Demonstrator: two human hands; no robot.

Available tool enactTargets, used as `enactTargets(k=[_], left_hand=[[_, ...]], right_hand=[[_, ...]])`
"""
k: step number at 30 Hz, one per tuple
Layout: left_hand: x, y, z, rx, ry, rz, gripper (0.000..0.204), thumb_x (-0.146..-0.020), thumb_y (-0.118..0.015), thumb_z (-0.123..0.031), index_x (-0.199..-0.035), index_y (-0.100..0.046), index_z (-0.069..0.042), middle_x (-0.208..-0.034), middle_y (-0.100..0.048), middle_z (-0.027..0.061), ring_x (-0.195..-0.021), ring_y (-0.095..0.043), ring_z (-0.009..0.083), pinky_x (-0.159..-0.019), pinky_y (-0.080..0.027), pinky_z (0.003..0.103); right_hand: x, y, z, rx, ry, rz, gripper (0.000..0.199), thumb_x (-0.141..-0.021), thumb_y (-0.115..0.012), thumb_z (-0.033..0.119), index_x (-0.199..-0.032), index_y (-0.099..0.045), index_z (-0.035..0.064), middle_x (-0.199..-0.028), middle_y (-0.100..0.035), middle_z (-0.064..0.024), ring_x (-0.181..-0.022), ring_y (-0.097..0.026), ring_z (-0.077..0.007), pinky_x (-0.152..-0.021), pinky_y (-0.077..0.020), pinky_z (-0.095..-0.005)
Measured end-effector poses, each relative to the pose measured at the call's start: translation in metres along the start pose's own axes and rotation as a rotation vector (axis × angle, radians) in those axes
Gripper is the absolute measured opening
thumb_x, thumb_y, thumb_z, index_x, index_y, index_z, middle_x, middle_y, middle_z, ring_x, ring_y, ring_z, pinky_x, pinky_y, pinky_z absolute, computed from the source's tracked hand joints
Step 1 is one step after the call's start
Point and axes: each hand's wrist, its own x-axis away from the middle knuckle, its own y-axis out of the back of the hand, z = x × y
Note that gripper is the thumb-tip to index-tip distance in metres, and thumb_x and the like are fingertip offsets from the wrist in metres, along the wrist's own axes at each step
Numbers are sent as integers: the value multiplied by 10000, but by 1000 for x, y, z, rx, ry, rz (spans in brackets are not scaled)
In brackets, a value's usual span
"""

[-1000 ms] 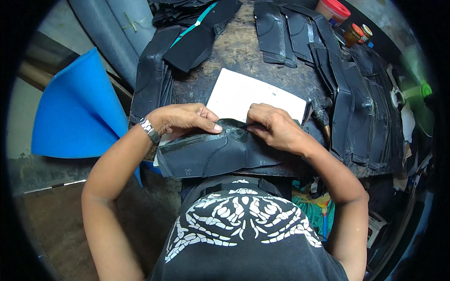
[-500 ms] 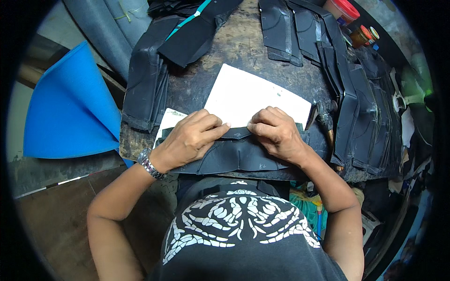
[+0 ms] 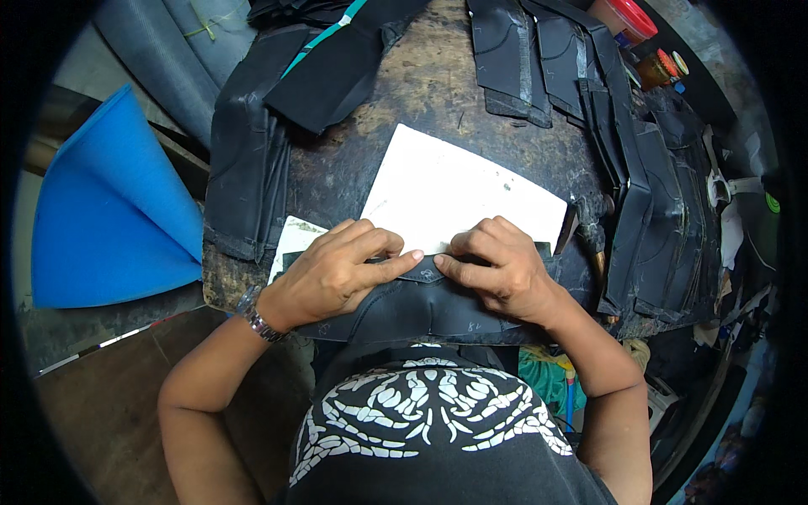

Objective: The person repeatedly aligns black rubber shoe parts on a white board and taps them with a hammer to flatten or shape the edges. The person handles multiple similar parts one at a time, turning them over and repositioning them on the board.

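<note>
Both bare hands pressed flat on a curved black leather piece (image 3: 421,303) at the near edge of a worn dark wooden workbench (image 3: 438,84), just in front of the body. Left hand (image 3: 337,273) laid palm-down over the left half of that piece, fingers (image 3: 370,244) slightly spread and bent, thumb stretched right along its upper edge, a metal wristwatch (image 3: 257,316) on the wrist. Right hand (image 3: 501,269) mirrored on the right half, fingers curled close together, thumb pointing left; the two thumb tips nearly meeting at the middle of the piece's top edge. Neither hand clamped around anything, only bearing down on the leather.

Directly behind the fingers, a flat white sheet of card (image 3: 459,198), partly covered by the leather and the fingertips. A smaller white scrap (image 3: 290,240) just left of the left hand. Stacked black leather cut panels (image 3: 244,160) along the left rim of the bench, more black panels (image 3: 648,194) piled along the right and at the far side. A rolled blue foam sheet (image 3: 109,210) well to the left, off the bench. A red-lidded jar (image 3: 623,17) at the far right corner
</note>
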Motion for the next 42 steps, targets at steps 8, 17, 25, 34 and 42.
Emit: enactTargets(k=[8,17,25,34,42], left_hand=[[-2,2,-1,-80,-57,51,408,-920,-641,-35,-1290,-730,-183,-1097,-686,52,-948,-634,194,-804,-492,344],[-25,24,-17,286,300,127,271,-1001,-639,-158,-1243,-732,-81,-1087,-739,125,-940,-705,262,-846,-530,370],[-65,36,-31,438,462,416,252,-1001,-668,-209,-1084,-738,18,-838,-728,155,-747,-672,185,-723,-523,336],[-43,20,-30,510,586,434,261,-983,-688,-184,-1102,-743,41,-844,-745,148,-767,-676,175,-738,-522,340],[-29,18,-21,713,484,364,341,-1028,-663,-221,-1258,-715,25,-1048,-767,94,-960,-671,120,-892,-532,285]], right_hand=[[-4,0,3,33,24,1,182,-788,-746,80,-967,-723,107,-966,-642,-23,-867,-616,-200,-706,-487,-344],[-3,-1,9,174,155,-154,122,-817,-757,82,-887,-658,89,-957,-661,-42,-842,-637,-198,-632,-477,-322],[-7,11,29,246,152,-218,176,-788,-773,64,-907,-643,62,-917,-642,-90,-827,-663,-233,-636,-499,-344],[1,47,34,-194,-319,235,230,-868,-700,24,-1088,-638,5,-1004,-634,-140,-915,-675,-350,-779,-540,-450],[13,3,23,321,160,-105,126,-815,-709,66,-928,-656,79,-896,-606,-21,-768,-589,-159,-666,-444,-306]])
